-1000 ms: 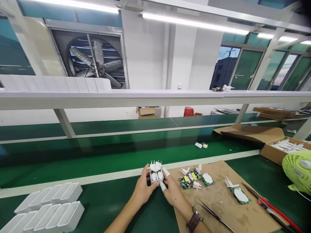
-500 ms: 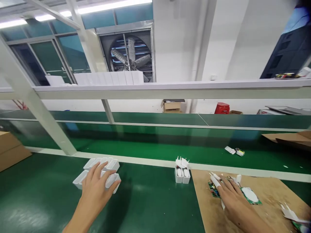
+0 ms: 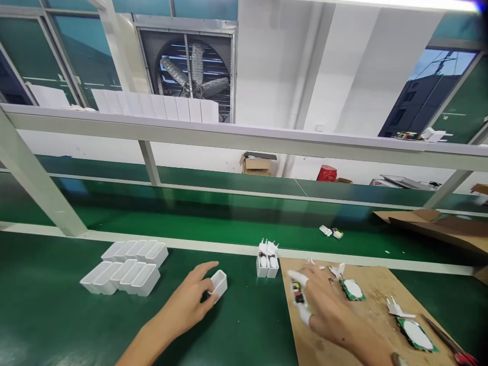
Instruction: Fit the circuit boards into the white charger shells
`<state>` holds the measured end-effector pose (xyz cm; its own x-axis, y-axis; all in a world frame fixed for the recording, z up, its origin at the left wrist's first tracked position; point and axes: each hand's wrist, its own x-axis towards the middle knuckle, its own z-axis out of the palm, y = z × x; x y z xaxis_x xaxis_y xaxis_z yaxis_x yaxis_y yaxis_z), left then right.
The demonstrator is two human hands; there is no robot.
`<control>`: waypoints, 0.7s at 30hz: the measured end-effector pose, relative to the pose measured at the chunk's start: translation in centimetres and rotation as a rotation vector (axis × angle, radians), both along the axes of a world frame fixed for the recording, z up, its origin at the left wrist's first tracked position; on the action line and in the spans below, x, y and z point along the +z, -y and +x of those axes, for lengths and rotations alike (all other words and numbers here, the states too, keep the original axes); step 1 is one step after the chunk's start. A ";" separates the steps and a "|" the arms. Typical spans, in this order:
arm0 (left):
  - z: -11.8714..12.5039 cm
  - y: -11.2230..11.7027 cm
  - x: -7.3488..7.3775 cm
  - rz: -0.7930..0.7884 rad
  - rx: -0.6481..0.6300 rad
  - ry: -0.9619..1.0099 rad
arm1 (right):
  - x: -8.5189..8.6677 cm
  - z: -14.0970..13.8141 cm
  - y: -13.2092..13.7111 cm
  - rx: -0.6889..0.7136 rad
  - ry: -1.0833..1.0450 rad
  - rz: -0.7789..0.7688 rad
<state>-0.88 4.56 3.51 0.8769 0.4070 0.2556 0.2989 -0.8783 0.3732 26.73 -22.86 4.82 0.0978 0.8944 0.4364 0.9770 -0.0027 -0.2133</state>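
Observation:
My left hand pinches one white plastic charger housing, hollow side showing, above the green bench. To its left stand two rows of similar empty white housings. My right hand, with white covers on thumb and forefinger, grips a small circuit board by its edges, over the left part of a brown cardboard sheet. Between the hands, farther back, two filled housings stand side by side with white plug pieces on top.
Boards with white pads and a white plug piece lie on the cardboard. Red-handled tool lies at right. Behind the bench's pale edge strip is a green belt with small white parts and opened cardboard.
My left hand has taken a housing from the rows and brought it right. My right hand now holds a circuit board up from the cardboard. The view has turned right.

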 end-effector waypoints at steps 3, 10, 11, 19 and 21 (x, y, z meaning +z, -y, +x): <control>3.1 1.4 -0.3 -0.110 -0.089 0.026 | 0.3 -4.3 -2.5 0.087 -0.060 -0.078; 3.5 1.3 -1.6 -0.188 -0.093 0.106 | -2.8 -5.6 -4.6 0.010 -0.165 -0.268; 3.2 1.3 -1.8 -0.201 -0.086 0.120 | -3.2 -5.5 -4.5 0.017 -0.182 -0.292; 2.8 1.8 -3.0 -0.498 -0.052 0.123 | -2.4 -5.6 -5.5 0.135 -0.342 -0.327; 2.7 1.7 -3.4 -0.540 -0.054 0.124 | -1.9 -5.6 -5.9 0.175 -0.355 -0.336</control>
